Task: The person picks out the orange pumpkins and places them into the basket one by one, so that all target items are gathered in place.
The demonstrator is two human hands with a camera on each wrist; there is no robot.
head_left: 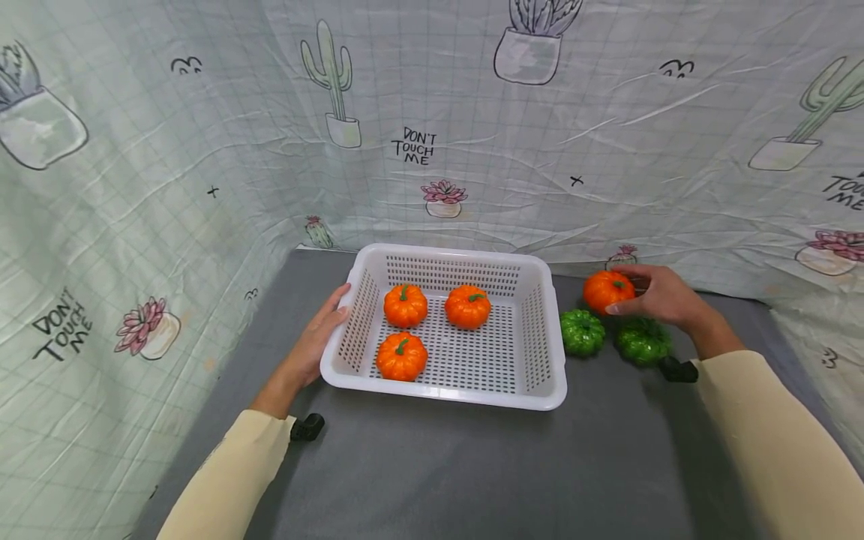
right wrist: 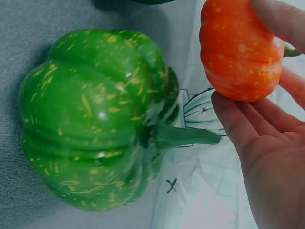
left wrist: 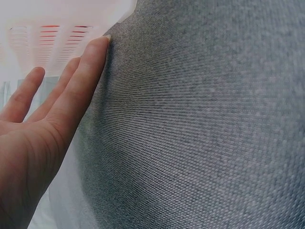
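My right hand [head_left: 664, 296] pinches a small orange pumpkin [head_left: 603, 291] between thumb and fingers. The right wrist view shows this orange pumpkin [right wrist: 240, 50] raised beside a green pumpkin [right wrist: 90, 119]. Just below that hand in the head view are two green pumpkins, one near the basket [head_left: 583, 333] and one farther right [head_left: 643, 341]. My left hand [head_left: 316, 341] lies against the left side of a white plastic basket [head_left: 442, 394]. Its fingers [left wrist: 78, 90] look fairly straight, with the tips at the basket wall. Three orange pumpkins [head_left: 403, 356] sit in the basket's left and middle.
A grey cloth [head_left: 432, 465] covers the table under the basket. Behind and to the left hangs a pale curtain [head_left: 472, 172] with cactus drawings. A black wrist device [head_left: 307, 427] shows at the left cuff, and another [head_left: 678, 370] at the right.
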